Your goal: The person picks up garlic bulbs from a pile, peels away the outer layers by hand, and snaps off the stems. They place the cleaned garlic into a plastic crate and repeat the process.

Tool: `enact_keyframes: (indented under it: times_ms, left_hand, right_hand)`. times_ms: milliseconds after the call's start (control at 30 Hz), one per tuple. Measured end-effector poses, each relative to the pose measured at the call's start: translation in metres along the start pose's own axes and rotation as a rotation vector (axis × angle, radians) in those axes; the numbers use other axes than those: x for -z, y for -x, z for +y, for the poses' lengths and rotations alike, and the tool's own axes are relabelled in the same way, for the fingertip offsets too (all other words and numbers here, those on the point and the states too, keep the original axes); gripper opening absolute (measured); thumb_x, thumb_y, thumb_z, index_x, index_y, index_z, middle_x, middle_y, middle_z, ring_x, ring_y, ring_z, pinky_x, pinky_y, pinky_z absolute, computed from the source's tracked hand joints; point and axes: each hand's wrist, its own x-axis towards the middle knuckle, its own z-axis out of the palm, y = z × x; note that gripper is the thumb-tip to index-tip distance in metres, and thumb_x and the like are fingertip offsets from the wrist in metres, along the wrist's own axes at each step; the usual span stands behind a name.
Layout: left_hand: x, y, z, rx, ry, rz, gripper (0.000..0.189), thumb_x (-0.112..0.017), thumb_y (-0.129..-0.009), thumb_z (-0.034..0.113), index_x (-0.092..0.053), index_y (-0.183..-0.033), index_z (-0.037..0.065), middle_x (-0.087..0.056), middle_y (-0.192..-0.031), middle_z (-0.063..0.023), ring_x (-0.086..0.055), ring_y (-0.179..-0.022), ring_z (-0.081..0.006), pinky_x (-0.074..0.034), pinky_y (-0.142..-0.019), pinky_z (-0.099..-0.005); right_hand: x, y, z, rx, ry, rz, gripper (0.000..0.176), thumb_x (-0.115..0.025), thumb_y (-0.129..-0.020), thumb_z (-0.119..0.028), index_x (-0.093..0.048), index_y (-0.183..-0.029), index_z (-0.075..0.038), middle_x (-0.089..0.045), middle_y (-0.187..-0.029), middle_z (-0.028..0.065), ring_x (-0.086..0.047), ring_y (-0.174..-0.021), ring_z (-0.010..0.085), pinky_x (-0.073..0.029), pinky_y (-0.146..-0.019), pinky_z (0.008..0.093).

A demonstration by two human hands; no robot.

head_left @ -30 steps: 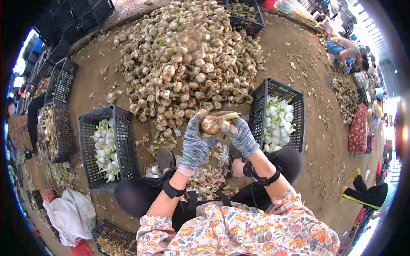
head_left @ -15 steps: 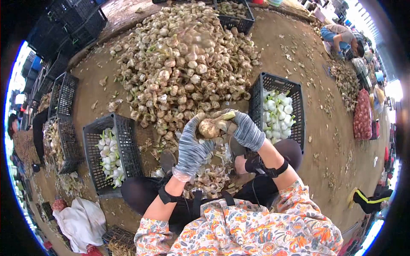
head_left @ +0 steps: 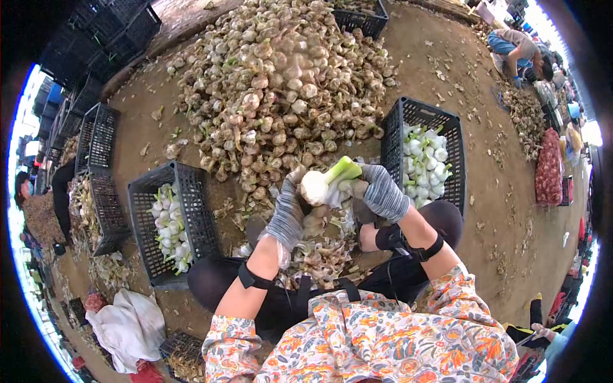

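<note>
Between my two gloved hands is a garlic bulb point(head_left: 314, 187), its white surface bare and its thick green stem pointing up to the right. My left hand point(head_left: 287, 210), in a grey striped glove, is closed around the bulb's left side. At the stem side, my right hand point(head_left: 381, 191) has its fingers pinched on loose garlic skin point(head_left: 337, 193) hanging beside the stem. Below the hands, peeled-off skins point(head_left: 319, 262) lie between my feet. Ahead rises a large heap of unpeeled garlic point(head_left: 281, 96).
Black crates with white garlic stand on both sides: a left crate point(head_left: 137, 236) and a right crate point(head_left: 454, 159). Another crate point(head_left: 363, 22) is behind the heap. A white sack point(head_left: 128, 332) lies lower left. One person point(head_left: 517, 51) bends over at the upper right.
The brown outer skin has come off the bulb, baring white garlic and a green stem. My right hand has moved slightly right and down. The whole view has shifted a little.
</note>
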Motion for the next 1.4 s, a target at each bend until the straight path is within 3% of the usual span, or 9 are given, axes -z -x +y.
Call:
enact_keyframes:
  times_ms: [100, 333, 467, 767, 833, 1033, 1100, 1300, 1400]
  left_hand:
    - [-0.027, -0.008, -0.005, -0.39, -0.253, 0.513, 0.055, -0.048, -0.076, 0.063, -0.055, -0.091, 0.01, -0.059, -0.07, -0.0048, -0.054, -0.049, -0.0173, -0.041, -0.037, -0.0271]
    - [-0.006, -0.021, -0.031, -1.081, -1.104, 0.638, 0.049, -0.043, -0.092, 0.024, -0.027, -0.133, 0.004, -0.036, -0.13, -0.0114, -0.045, -0.106, -0.0161, -0.042, -0.084, -0.0249]
    - [-0.025, -0.025, -0.04, -1.034, -1.198, 0.732, 0.047, -0.044, -0.092, 0.033, -0.038, -0.126, 0.002, -0.047, -0.118, -0.0127, -0.046, -0.106, -0.0185, -0.036, -0.092, -0.029]
    - [0.05, -0.019, 0.003, -0.614, -0.822, 0.457, 0.044, -0.067, -0.076, 0.039, -0.057, -0.1, 0.003, -0.059, -0.085, -0.003, -0.053, -0.07, -0.0105, -0.044, -0.063, -0.0222]
    - [0.038, -0.018, -0.006, -1.065, -1.24, 0.667, 0.039, -0.069, -0.075, 0.027, -0.058, -0.099, -0.001, -0.061, -0.093, -0.007, -0.058, -0.075, -0.0158, -0.047, -0.069, -0.0263]
    - [0.005, -0.002, 0.002, -0.851, -1.104, 0.65, 0.024, -0.069, -0.076, 0.014, -0.061, -0.094, 0.0, -0.061, -0.091, -0.0059, -0.056, -0.084, -0.0123, -0.045, -0.076, -0.0263]
    - [-0.002, 0.001, 0.002, -0.91, -1.15, 0.55, 0.021, -0.066, -0.078, 0.013, -0.061, -0.094, 0.0, -0.062, -0.09, -0.0055, -0.056, -0.084, -0.0128, -0.044, -0.077, -0.0263]
    - [-0.015, 0.011, 0.0, -0.844, -1.043, 0.383, 0.023, -0.062, -0.082, 0.017, -0.059, -0.099, 0.001, -0.062, -0.094, -0.0061, -0.057, -0.087, -0.0139, -0.044, -0.081, -0.0272]
    - [-0.011, 0.011, -0.001, -0.8, -0.894, 0.398, 0.021, -0.058, -0.085, 0.013, -0.058, -0.1, -0.001, -0.062, -0.096, -0.0091, -0.059, -0.087, -0.0145, -0.047, -0.079, -0.0269]
  right_hand:
    - [-0.009, -0.007, 0.007, -0.1, -0.21, 0.076, 0.033, -0.067, -0.077, -0.017, -0.057, -0.104, -0.001, -0.062, -0.084, 0.0014, -0.054, -0.075, 0.0067, -0.047, -0.068, 0.022]
    - [-0.036, -0.023, 0.039, -0.093, 0.007, 0.334, 0.041, -0.072, -0.068, -0.012, -0.054, -0.102, 0.003, -0.062, -0.085, 0.0122, -0.057, -0.072, 0.0161, -0.049, -0.068, 0.0288]
    - [-0.042, -0.02, 0.045, 0.186, 0.229, 0.426, 0.039, -0.063, -0.07, -0.005, -0.054, -0.108, 0.0, -0.062, -0.085, 0.006, -0.055, -0.072, 0.0101, -0.048, -0.063, 0.0265]
    - [-0.016, -0.007, 0.023, -0.245, -0.089, 0.224, 0.023, -0.06, -0.081, -0.018, -0.061, -0.094, 0.001, -0.064, -0.074, 0.0087, -0.056, -0.065, 0.009, -0.047, -0.059, 0.0251]
    - [-0.02, -0.007, 0.038, -0.136, -0.148, 0.254, 0.021, -0.054, -0.084, -0.014, -0.059, -0.096, 0.002, -0.064, -0.078, 0.0082, -0.057, -0.068, 0.0111, -0.048, -0.063, 0.0255]
    - [-0.034, -0.006, 0.037, 0.452, 0.151, 0.366, 0.025, -0.049, -0.078, 0.0, -0.054, -0.102, 0.002, -0.059, -0.099, 0.0107, -0.057, -0.084, 0.0173, -0.044, -0.08, 0.0253]
    - [-0.028, -0.005, 0.029, 0.147, -0.314, 0.176, 0.033, -0.047, -0.089, -0.029, -0.054, -0.1, 0.002, -0.059, -0.099, 0.0103, -0.055, -0.09, 0.0167, -0.044, -0.079, 0.0288]
    - [-0.007, -0.015, 0.05, -0.192, -0.725, 0.363, 0.018, -0.051, -0.084, -0.015, -0.057, -0.093, 0.0, -0.059, -0.074, 0.0041, -0.054, -0.066, 0.0102, -0.046, -0.062, 0.0252]
    - [-0.011, -0.012, 0.054, -0.168, 0.617, 0.085, 0.023, -0.057, -0.079, -0.015, -0.055, -0.097, -0.001, -0.061, -0.078, 0.0163, -0.059, -0.071, 0.0262, -0.047, -0.067, 0.0325]
